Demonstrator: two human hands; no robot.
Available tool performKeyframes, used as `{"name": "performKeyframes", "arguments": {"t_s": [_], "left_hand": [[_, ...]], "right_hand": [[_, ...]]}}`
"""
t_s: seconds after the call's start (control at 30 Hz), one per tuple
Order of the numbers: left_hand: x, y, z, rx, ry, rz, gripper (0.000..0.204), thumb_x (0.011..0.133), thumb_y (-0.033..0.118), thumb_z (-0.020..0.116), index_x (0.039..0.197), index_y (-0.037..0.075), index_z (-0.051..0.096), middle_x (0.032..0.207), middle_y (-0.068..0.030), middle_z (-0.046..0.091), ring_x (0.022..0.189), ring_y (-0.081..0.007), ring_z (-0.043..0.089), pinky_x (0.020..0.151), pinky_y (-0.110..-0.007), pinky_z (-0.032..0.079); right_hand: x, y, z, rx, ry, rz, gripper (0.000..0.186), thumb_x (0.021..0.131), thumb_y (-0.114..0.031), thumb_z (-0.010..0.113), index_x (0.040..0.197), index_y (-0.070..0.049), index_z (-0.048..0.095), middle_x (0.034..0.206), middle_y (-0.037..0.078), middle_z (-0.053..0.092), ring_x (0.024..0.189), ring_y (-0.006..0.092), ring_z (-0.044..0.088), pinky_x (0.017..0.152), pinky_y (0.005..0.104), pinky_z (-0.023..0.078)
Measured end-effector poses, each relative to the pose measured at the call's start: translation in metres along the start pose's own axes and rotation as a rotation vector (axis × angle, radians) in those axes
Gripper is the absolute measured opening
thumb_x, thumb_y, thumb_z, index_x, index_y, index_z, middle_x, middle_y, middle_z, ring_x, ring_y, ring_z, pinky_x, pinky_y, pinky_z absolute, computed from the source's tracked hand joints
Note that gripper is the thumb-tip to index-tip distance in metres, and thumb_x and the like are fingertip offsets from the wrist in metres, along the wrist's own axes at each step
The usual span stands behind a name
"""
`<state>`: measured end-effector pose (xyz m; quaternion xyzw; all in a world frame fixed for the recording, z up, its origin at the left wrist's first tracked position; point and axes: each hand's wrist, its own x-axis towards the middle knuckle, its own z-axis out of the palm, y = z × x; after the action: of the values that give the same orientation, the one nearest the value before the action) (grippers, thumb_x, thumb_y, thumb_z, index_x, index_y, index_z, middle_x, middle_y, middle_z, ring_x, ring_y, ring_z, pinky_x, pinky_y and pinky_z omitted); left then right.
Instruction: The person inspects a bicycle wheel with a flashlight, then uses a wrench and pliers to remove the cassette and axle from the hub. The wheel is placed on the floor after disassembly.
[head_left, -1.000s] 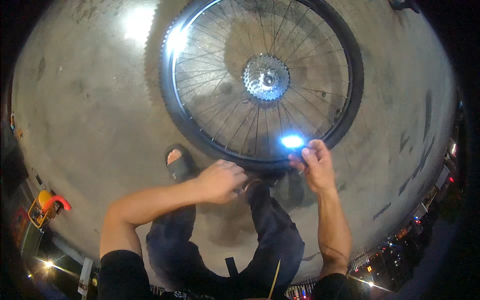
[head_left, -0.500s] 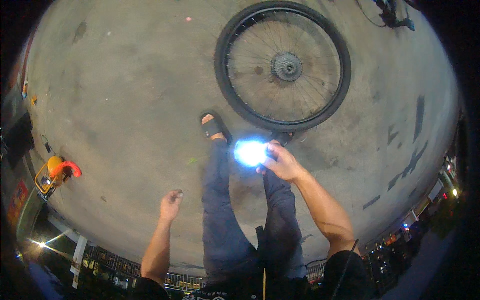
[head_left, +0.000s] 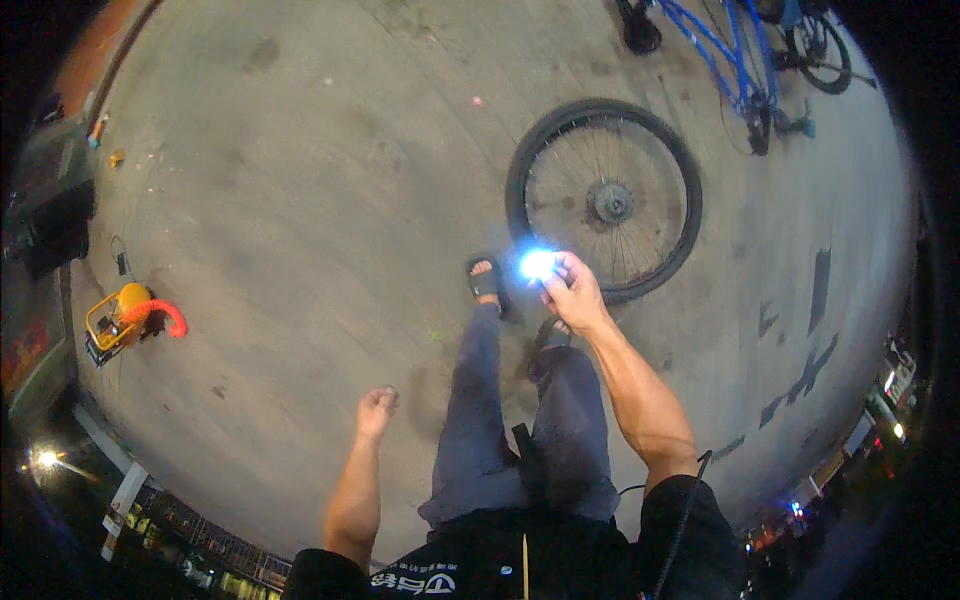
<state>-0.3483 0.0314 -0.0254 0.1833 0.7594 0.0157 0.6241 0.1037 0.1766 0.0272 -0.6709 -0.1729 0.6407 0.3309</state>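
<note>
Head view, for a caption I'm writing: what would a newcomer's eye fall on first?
Probably the glaring light in the right grip, near the picture's centre. Next, the bicycle wheel on the floor beyond it, then the yellow device with an orange hose at far left.

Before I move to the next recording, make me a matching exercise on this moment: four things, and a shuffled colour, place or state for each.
1. Light
2. Hose
3. Bike frame
4. Wheel

A. Blue, at the upper right
B. Round, with a black tyre
C. Lit, in the right hand
D. Orange-red, at the left side

Pairs: 1-C, 2-D, 3-A, 4-B
</note>
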Motion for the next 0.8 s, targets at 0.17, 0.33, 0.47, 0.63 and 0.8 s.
{"name": "performKeyframes", "arguments": {"t_s": [0.17,0.33,0.47,0.63,0.8], "left_hand": [[-0.035,0.037,-0.027,-0.168,0.083,0.004,0.032,0.093,0.028,0.065,0.106,-0.001,0.064,0.102,-0.0118,0.070,0.089,-0.0204,0.067,0.076,-0.034,0.053],[-0.066,0.069,-0.040,-0.237,0.107,0.002,0.024,0.095,0.027,0.063,0.103,0.004,0.064,0.096,-0.0062,0.069,0.080,-0.0161,0.063,0.071,-0.031,0.053],[-0.076,0.120,-0.053,-0.179,0.099,0.018,0.032,0.094,0.028,0.064,0.108,-0.001,0.064,0.100,-0.0105,0.070,0.088,-0.0188,0.067,0.071,-0.030,0.054],[-0.064,0.220,-0.062,-0.173,0.115,0.056,0.033,0.094,0.029,0.063,0.108,-0.001,0.064,0.099,-0.0106,0.070,0.088,-0.0200,0.067,0.069,-0.031,0.054],[-0.003,0.331,-0.090,-0.194,0.110,0.017,0.036,0.094,0.030,0.063,0.110,-0.002,0.064,0.101,-0.0116,0.070,0.087,-0.0204,0.067,0.070,-0.032,0.054]], "right_hand": [[-0.008,-0.059,0.024,-0.022,-0.081,-0.188,0.011,0.096,-0.009,0.058,0.106,-0.005,0.058,0.082,0.005,0.067,0.061,0.0060,0.053,0.053,0.0218,0.042],[-0.025,-0.143,0.044,-0.002,-0.149,-0.328,0.009,0.097,-0.012,0.057,0.105,-0.006,0.057,0.080,0.004,0.066,0.056,0.0048,0.050,0.047,0.0206,0.039],[-0.023,-0.206,0.060,0.270,-0.237,-0.327,0.015,0.097,-0.014,0.057,0.110,-0.007,0.054,0.084,0.008,0.067,0.061,0.0074,0.054,0.046,0.0207,0.039],[0.020,-0.276,0.066,0.317,-0.270,-0.373,0.021,0.094,-0.019,0.061,0.109,-0.006,0.055,0.085,0.010,0.067,0.059,0.0085,0.055,0.045,0.0211,0.041],[0.106,-0.366,0.095,0.455,-0.287,-0.396,0.021,0.093,-0.019,0.060,0.110,-0.006,0.055,0.086,0.012,0.066,0.060,0.0101,0.056,0.046,0.0216,0.043]]}}
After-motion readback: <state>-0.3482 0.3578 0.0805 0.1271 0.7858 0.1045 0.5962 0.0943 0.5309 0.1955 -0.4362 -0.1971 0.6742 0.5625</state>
